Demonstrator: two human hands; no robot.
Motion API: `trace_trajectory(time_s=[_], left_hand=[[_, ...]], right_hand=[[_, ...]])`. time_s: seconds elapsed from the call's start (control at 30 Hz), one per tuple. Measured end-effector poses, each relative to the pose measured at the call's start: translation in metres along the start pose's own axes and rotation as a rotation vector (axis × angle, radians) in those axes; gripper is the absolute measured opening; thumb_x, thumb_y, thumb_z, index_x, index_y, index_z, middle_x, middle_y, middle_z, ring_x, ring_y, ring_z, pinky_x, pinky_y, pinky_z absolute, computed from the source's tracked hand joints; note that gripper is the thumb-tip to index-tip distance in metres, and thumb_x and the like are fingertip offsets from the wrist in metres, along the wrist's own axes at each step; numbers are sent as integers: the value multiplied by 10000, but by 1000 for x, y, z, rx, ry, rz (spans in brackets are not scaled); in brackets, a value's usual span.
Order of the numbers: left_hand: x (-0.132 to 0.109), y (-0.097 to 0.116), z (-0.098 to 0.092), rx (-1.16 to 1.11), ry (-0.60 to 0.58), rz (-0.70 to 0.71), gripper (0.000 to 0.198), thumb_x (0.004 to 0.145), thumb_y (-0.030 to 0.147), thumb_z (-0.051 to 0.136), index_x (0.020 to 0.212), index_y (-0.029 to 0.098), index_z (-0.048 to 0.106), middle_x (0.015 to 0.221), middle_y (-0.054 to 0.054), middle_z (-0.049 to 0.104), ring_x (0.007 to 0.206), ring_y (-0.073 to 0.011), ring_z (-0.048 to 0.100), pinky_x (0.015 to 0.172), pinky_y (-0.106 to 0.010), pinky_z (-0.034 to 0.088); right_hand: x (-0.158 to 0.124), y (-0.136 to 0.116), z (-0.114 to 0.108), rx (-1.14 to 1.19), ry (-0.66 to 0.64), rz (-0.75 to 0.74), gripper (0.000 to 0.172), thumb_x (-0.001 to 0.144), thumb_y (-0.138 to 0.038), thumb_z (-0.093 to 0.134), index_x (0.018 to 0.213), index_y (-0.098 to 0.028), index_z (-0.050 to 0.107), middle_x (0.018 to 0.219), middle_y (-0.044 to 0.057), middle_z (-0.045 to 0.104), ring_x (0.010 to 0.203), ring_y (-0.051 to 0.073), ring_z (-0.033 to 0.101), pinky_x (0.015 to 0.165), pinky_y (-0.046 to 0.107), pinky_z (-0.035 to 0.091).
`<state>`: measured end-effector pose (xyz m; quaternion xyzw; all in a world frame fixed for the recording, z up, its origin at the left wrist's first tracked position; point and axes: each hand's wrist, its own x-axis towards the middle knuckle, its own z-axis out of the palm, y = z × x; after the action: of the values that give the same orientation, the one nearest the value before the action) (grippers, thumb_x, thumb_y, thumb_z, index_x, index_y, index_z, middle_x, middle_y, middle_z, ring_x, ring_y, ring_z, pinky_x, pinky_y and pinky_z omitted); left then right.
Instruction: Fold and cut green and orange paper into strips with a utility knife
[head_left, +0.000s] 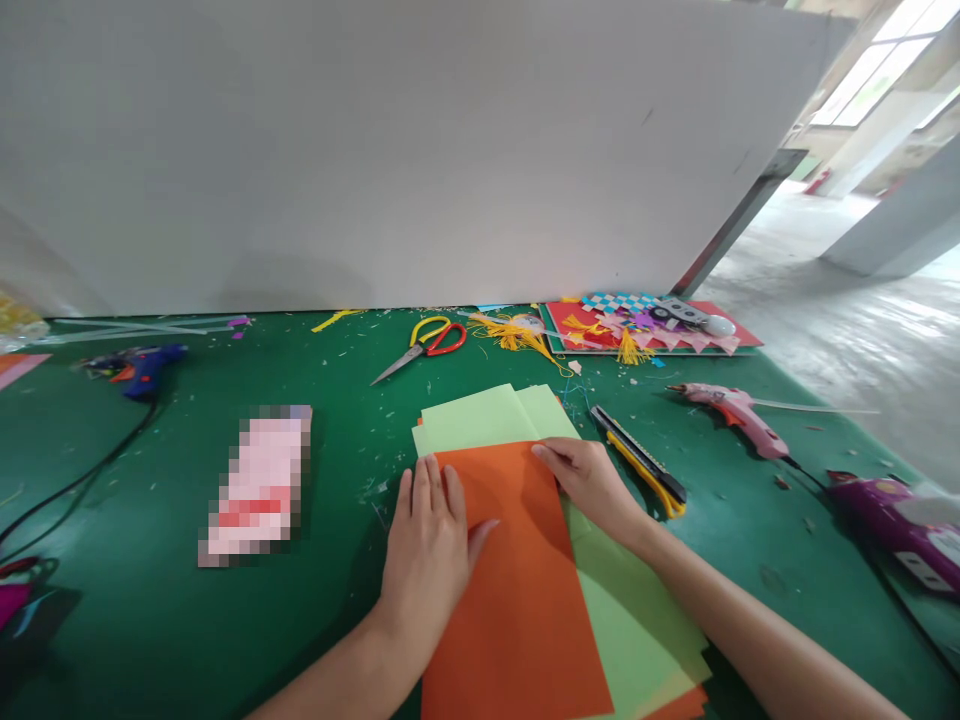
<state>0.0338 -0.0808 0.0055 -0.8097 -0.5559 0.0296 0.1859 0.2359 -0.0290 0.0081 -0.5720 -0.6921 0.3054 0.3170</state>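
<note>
An orange sheet of paper (517,590) lies on top of light green sheets (487,415) on the green table (150,620). My left hand (427,550) rests flat on the orange sheet's left edge, fingers stretched out and thumb spread to the right. My right hand (592,485) lies on the sheet's upper right corner, fingers extended and pressed against the paper. Neither hand grips anything.
A yellow and black utility knife (641,462) lies just right of my right hand. Scissors (424,345), yellow tassels and a woven paper craft (645,325) sit farther back. A pink glue gun (739,415), a purple one (892,520) and a blue one (142,370) lie around. A white board (412,150) stands behind.
</note>
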Motion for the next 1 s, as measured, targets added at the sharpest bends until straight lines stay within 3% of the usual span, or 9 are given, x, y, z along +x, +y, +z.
trace_trajectory(time_s=[0.2, 0.37, 0.7, 0.83, 0.9, 1.0], left_hand=[[2, -6, 2, -44, 19, 3, 715, 894, 580, 372, 1221, -24, 573, 1341, -301, 467, 1332, -388, 342, 1010, -559, 373], [0, -5, 9, -162, 87, 8, 715, 926, 566, 288, 1202, -22, 585, 1303, -285, 519, 1294, -380, 409, 1007, -535, 390], [2, -5, 3, -66, 31, 46, 759, 832, 582, 520, 1201, -80, 569, 1252, -342, 526, 1239, -419, 458, 982, -493, 438], [-1, -5, 11, -90, 64, 78, 595, 912, 394, 487, 1206, -120, 545, 1252, -352, 512, 1239, -422, 452, 997, -502, 429], [-6, -6, 17, -111, 117, 75, 470, 956, 259, 391, 1234, -92, 535, 1264, -315, 522, 1252, -393, 447, 998, -504, 433], [-20, -11, 22, -156, 208, 157, 436, 955, 129, 349, 1333, -73, 429, 1270, -290, 530, 1262, -361, 444, 997, -472, 451]], right_hand=[[0, -1, 0, -6, 1, 7, 403, 887, -429, 398, 578, -212, 256, 592, -49, 198, 566, 113, 205, 490, 251, 162], [1, -1, 0, -13, 5, 5, 391, 883, -395, 404, 556, -203, 309, 590, -43, 210, 568, 113, 213, 481, 251, 171], [1, -3, -1, -28, 4, 8, 388, 878, -405, 399, 564, -204, 291, 586, -45, 209, 567, 113, 213, 489, 246, 175], [2, -1, 1, -39, 14, -3, 397, 881, -409, 395, 556, -202, 301, 584, -45, 212, 564, 113, 217, 490, 246, 180], [3, 2, 2, -47, 20, -13, 396, 881, -399, 398, 549, -200, 313, 588, -45, 204, 566, 113, 208, 487, 251, 175], [3, 5, 2, -59, 23, -25, 394, 880, -381, 407, 541, -198, 323, 590, -44, 197, 568, 114, 201, 485, 254, 171]])
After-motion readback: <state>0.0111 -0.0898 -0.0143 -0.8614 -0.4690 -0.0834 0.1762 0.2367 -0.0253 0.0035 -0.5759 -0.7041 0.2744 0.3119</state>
